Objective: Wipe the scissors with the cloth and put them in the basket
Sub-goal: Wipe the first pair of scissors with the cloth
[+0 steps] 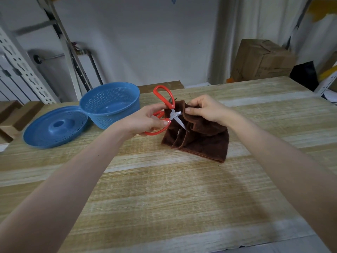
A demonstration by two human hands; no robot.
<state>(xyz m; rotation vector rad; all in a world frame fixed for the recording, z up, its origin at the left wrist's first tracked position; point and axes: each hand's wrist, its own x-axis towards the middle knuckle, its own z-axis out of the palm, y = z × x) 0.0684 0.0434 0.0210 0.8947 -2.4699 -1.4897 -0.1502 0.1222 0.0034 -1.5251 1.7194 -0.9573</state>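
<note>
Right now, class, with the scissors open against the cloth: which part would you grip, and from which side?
Grip the scissors by their red handle loops, coming from the left, as the left hand does. They are open, their bare blades pointing right into the brown cloth that the right hand holds; the loops are blunt and face away from it.

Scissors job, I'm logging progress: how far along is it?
Done: scissors are off the table. In hand: left hand grips their red handles, blades open against the brown cloth the right hand pinches. Left: finish wiping, then put them in the blue basket.
</note>
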